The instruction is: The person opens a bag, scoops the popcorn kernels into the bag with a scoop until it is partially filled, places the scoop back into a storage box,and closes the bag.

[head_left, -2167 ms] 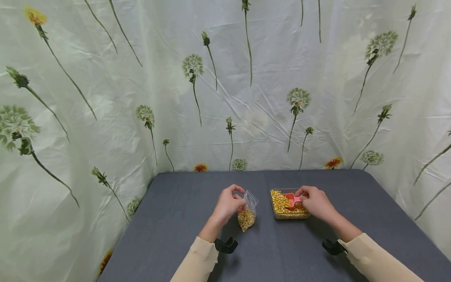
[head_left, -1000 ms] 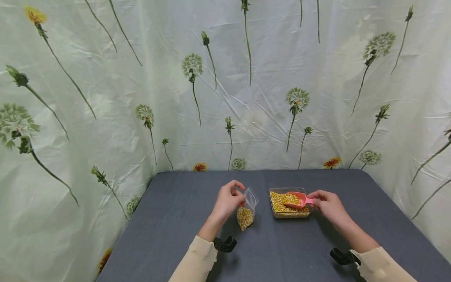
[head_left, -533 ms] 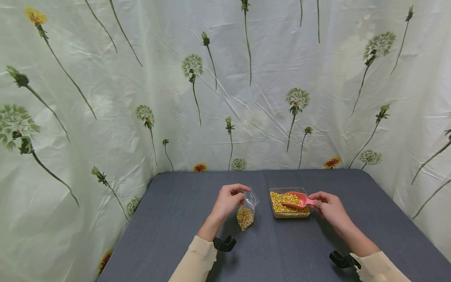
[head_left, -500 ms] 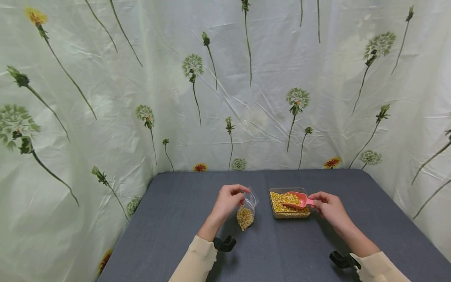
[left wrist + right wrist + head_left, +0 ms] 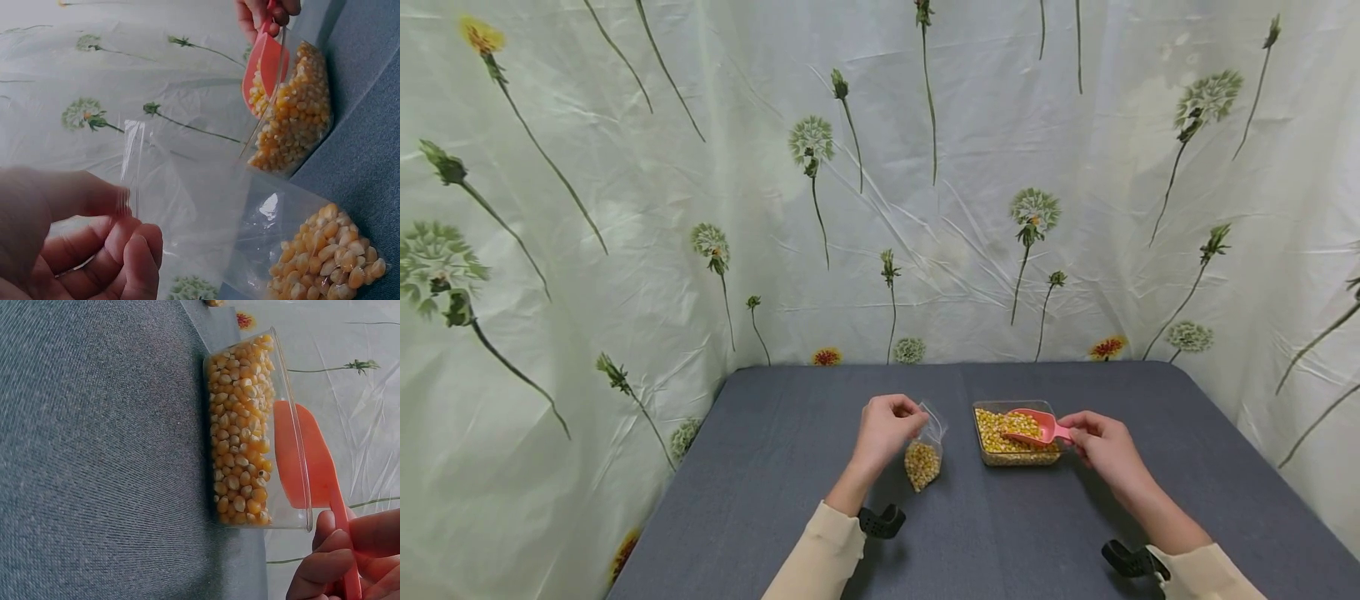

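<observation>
My left hand (image 5: 883, 432) pinches the top edge of a clear zip bag (image 5: 922, 465), partly filled with corn kernels and standing on the table. In the left wrist view, thumb and fingers (image 5: 134, 240) meet at the bag's zip strip (image 5: 131, 165). My right hand (image 5: 1108, 454) grips the handle of a pink scoop (image 5: 1047, 426). Kernels lie in the scoop, which rests over the corn inside a clear rectangular container (image 5: 1021, 459). From the right wrist view, the scoop (image 5: 306, 456) shows behind the container's wall, its handle between thumb and fingers.
A dark grey cloth covers the table (image 5: 790, 467). Behind it hangs a pale curtain (image 5: 955, 250) printed with dandelions. The container stands to the right of the bag, a short gap of table between them. Each wrist wears a black band (image 5: 882, 522).
The right hand has drawn the scoop rightward and it now carries kernels; it has stayed nearly still since. My left fingers have moved onto the bag's top edge and closed on it.
</observation>
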The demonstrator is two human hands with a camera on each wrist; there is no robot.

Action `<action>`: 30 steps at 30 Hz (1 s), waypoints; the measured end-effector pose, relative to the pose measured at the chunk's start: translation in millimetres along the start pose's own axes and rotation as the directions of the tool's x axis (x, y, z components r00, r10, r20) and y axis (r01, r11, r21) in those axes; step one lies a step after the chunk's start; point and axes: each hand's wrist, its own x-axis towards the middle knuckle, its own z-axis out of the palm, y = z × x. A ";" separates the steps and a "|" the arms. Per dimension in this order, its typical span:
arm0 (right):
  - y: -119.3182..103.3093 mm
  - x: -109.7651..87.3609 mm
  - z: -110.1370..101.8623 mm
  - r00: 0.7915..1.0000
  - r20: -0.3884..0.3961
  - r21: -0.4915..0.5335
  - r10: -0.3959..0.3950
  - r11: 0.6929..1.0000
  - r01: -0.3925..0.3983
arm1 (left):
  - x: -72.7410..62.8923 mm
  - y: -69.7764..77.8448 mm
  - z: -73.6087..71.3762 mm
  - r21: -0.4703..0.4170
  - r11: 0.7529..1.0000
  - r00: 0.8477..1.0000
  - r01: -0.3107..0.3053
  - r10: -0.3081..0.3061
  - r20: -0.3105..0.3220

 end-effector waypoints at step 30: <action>-6.5 -7.1 -5.3 0.999 -0.030 0.064 -0.028 0.997 0.030 | -0.5 0.3 5.5 -0.202 0.968 0.984 0.148 -0.165 -0.070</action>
